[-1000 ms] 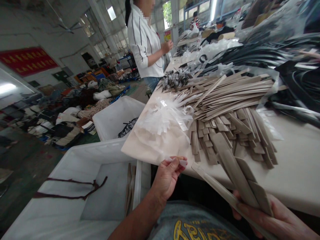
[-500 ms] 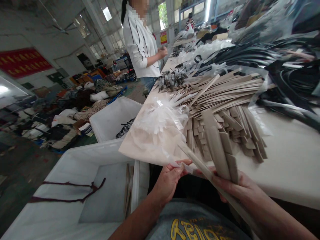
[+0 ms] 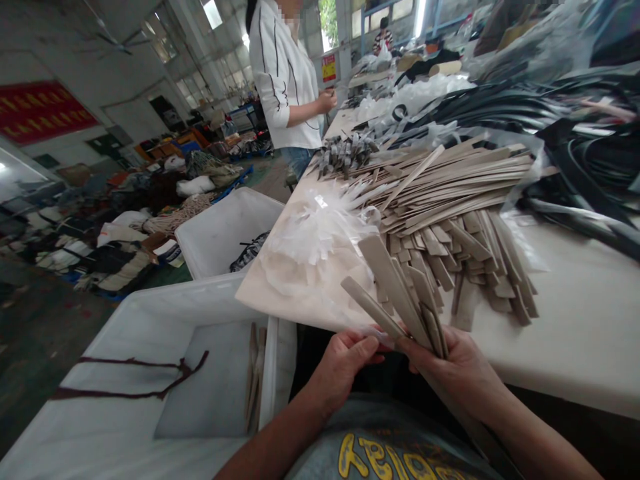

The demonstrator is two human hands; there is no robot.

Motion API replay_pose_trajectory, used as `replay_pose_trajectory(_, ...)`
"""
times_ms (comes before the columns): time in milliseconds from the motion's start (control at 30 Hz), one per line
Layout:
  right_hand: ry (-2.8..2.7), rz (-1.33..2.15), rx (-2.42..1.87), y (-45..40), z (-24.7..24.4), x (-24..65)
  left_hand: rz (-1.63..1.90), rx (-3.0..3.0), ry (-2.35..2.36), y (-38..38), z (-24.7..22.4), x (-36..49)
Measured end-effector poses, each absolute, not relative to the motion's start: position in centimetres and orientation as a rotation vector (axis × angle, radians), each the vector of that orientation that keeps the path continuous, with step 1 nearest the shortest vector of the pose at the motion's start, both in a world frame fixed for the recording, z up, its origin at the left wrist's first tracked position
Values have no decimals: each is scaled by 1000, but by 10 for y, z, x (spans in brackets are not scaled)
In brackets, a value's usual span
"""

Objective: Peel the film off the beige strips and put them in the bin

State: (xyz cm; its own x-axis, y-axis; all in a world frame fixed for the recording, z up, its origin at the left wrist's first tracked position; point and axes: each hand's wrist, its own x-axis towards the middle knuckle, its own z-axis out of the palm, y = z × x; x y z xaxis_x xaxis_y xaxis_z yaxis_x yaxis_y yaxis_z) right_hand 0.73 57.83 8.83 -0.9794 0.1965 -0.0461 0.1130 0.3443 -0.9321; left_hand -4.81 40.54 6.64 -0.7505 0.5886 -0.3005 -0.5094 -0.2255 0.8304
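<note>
Worktable | white bin: dark cord, beige strips | right hand gripping strip bundle | left hand grip unclear

The person wears a heathered grey-blue T-shirt, seen at the near edge of the view, with large, curved yellow lettering across its chest. Dark edging outlines the letters, and the words are too cut off to read. A bare left forearm and bare left hand enter from the near left, a bare right forearm and bare right hand from the near right.
</note>
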Motion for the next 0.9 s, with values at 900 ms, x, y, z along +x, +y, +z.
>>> replay_pose_trajectory(900, -2595, 1742, -344, 608, 76, 74, 2410, -241, 1141, 402, 75, -72)
